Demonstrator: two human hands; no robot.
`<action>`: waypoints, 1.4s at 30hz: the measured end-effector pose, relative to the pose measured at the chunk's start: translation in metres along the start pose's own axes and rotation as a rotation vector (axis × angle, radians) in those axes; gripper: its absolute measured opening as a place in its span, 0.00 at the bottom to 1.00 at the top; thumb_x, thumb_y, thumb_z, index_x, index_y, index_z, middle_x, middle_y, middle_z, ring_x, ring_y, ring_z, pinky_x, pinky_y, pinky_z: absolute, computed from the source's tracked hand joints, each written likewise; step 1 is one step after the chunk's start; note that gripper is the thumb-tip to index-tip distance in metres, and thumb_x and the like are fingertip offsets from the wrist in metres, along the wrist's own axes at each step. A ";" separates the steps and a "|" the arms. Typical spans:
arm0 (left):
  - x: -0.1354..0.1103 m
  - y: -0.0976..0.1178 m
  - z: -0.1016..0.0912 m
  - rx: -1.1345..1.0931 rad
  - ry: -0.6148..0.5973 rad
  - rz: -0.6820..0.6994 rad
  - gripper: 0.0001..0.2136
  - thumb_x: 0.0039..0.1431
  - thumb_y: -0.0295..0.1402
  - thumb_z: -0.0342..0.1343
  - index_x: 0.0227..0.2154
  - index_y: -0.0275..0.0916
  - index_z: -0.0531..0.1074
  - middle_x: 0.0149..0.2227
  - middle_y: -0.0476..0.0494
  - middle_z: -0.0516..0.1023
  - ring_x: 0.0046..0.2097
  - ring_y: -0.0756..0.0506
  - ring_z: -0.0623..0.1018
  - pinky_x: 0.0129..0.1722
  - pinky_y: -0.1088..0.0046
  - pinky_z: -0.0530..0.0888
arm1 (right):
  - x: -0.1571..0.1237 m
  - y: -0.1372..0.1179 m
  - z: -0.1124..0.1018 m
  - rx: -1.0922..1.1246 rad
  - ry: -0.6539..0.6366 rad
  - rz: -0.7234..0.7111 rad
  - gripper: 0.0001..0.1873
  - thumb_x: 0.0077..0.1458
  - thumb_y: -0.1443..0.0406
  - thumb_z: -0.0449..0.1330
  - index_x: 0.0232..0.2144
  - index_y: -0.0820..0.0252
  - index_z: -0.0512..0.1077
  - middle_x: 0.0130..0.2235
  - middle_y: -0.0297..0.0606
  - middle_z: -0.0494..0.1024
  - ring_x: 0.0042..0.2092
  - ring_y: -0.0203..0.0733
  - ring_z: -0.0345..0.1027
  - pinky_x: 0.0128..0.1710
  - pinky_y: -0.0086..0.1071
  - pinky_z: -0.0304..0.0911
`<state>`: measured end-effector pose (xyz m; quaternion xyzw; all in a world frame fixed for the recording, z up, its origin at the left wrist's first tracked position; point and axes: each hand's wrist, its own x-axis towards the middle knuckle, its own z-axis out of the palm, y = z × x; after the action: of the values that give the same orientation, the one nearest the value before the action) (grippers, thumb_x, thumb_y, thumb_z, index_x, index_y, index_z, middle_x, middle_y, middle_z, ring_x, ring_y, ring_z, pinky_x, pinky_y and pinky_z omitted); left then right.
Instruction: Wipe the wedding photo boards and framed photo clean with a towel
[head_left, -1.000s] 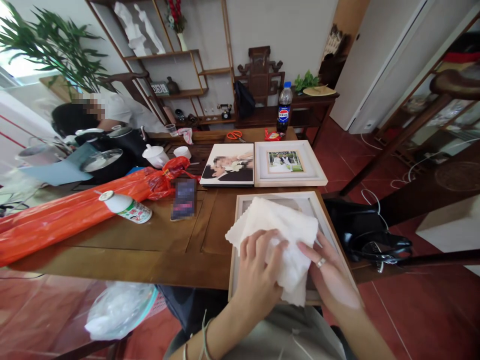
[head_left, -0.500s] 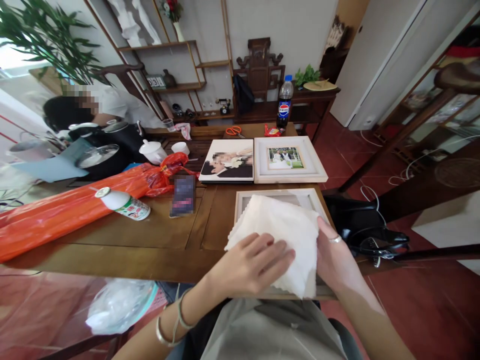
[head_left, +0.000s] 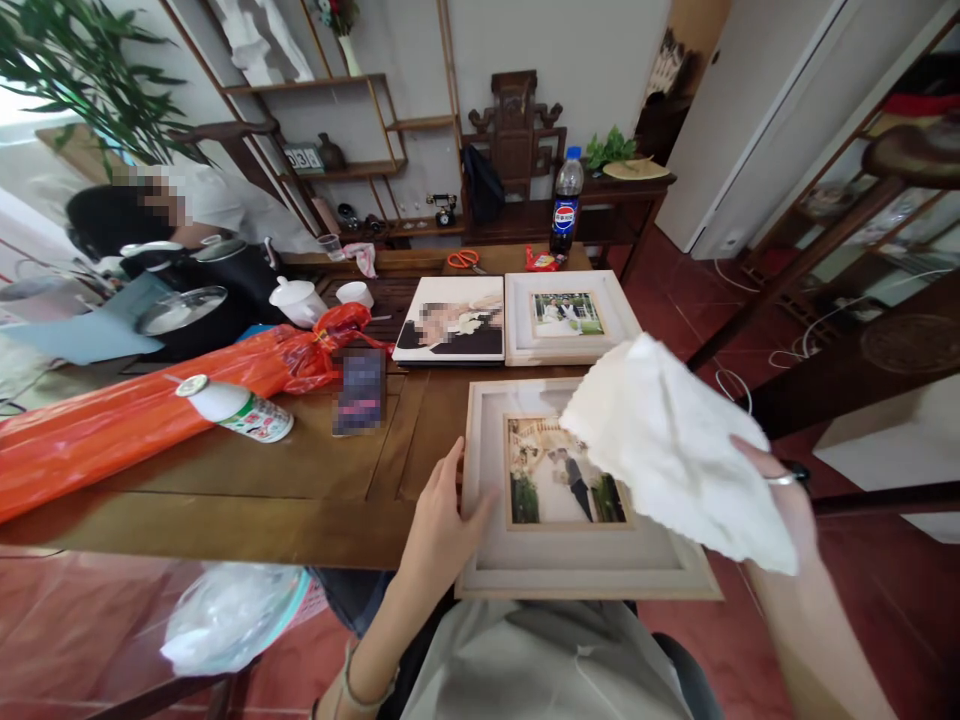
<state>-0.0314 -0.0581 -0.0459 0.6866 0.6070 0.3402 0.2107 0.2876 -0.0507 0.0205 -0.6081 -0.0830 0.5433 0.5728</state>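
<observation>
A pale wooden picture frame (head_left: 585, 570) with a photo in it lies at the near edge of the wooden table (head_left: 225, 480). My left hand (head_left: 442, 520) grips the frame's left side, thumb on top of the rim. My right hand (head_left: 780, 500), with a ring on one finger, holds a white cloth (head_left: 675, 450) lifted off the frame and up to the right. The cloth hides most of that hand's fingers.
Behind lie a canvas photo (head_left: 454, 325) and a second framed photo (head_left: 566, 318). To the left are a phone (head_left: 360, 392), a white bottle (head_left: 232, 410) and a long orange bag (head_left: 112, 420). A cola bottle (head_left: 564, 205) stands far back. A person (head_left: 150, 210) sits at far left.
The cloth lay spread over the frame under both hands. Now my right hand has lifted it away to the right, uncovering the photo, and my left hand has shifted to the frame's left edge.
</observation>
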 end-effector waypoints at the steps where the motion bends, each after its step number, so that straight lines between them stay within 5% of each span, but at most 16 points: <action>1: 0.001 -0.002 0.004 0.003 0.013 0.000 0.25 0.62 0.36 0.53 0.61 0.37 0.58 0.49 0.35 0.74 0.45 0.41 0.78 0.41 0.63 0.78 | 0.005 0.007 -0.001 -0.023 -0.013 0.021 0.21 0.45 0.58 0.62 0.43 0.59 0.74 0.41 0.43 0.82 0.46 0.57 0.75 0.43 0.45 0.73; 10: 0.009 -0.026 -0.008 0.035 0.078 0.067 0.23 0.65 0.31 0.47 0.62 0.37 0.58 0.60 0.32 0.65 0.62 0.37 0.67 0.60 0.52 0.66 | 0.006 0.055 0.019 0.067 -0.224 -0.082 0.32 0.42 0.58 0.69 0.51 0.57 0.70 0.48 0.41 0.80 0.49 0.56 0.74 0.48 0.46 0.71; 15: 0.018 -0.038 -0.024 -0.070 0.053 0.206 0.23 0.64 0.25 0.46 0.61 0.43 0.62 0.68 0.40 0.53 0.69 0.40 0.54 0.66 0.53 0.55 | 0.007 0.063 0.038 0.040 -0.274 -0.198 0.35 0.38 0.61 0.72 0.52 0.55 0.71 0.46 0.38 0.81 0.49 0.53 0.74 0.51 0.44 0.69; 21: 0.032 -0.041 -0.034 -0.110 -0.185 0.369 0.27 0.58 0.18 0.41 0.57 0.43 0.67 0.59 0.42 0.69 0.62 0.45 0.67 0.63 0.60 0.62 | 0.013 0.060 0.046 -0.004 -0.351 -0.251 0.32 0.37 0.64 0.73 0.49 0.56 0.73 0.45 0.39 0.81 0.49 0.53 0.74 0.51 0.42 0.70; 30: 0.043 -0.046 -0.019 0.079 -0.123 0.442 0.19 0.64 0.26 0.44 0.54 0.37 0.70 0.63 0.36 0.63 0.66 0.40 0.60 0.65 0.54 0.58 | 0.023 0.061 0.046 -0.033 -0.425 -0.348 0.27 0.37 0.65 0.73 0.44 0.58 0.74 0.43 0.40 0.82 0.48 0.52 0.75 0.50 0.43 0.70; 35: 0.043 -0.045 -0.023 -0.051 -0.013 0.386 0.15 0.60 0.26 0.49 0.47 0.39 0.75 0.53 0.39 0.75 0.56 0.41 0.73 0.59 0.59 0.68 | 0.024 0.065 0.047 -0.023 -0.442 -0.414 0.28 0.36 0.65 0.73 0.43 0.59 0.73 0.43 0.41 0.82 0.48 0.52 0.75 0.49 0.43 0.71; 38: 0.043 -0.046 -0.024 -0.087 0.048 0.369 0.14 0.58 0.24 0.50 0.44 0.38 0.76 0.48 0.40 0.78 0.52 0.42 0.76 0.57 0.60 0.70 | 0.023 0.061 0.043 0.001 -0.339 -0.602 0.29 0.36 0.64 0.72 0.44 0.61 0.72 0.45 0.43 0.80 0.49 0.53 0.74 0.49 0.45 0.71; 42: 0.046 -0.050 -0.019 0.065 -0.048 0.423 0.18 0.62 0.26 0.46 0.53 0.35 0.71 0.60 0.35 0.68 0.62 0.40 0.66 0.63 0.57 0.63 | 0.026 0.039 0.025 -0.281 0.062 -1.256 0.22 0.43 0.63 0.67 0.42 0.63 0.72 0.46 0.49 0.79 0.49 0.58 0.73 0.50 0.52 0.68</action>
<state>-0.0783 -0.0069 -0.0590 0.8130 0.4548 0.3407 0.1269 0.2583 -0.0299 -0.0185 -0.5284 -0.4770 0.0709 0.6987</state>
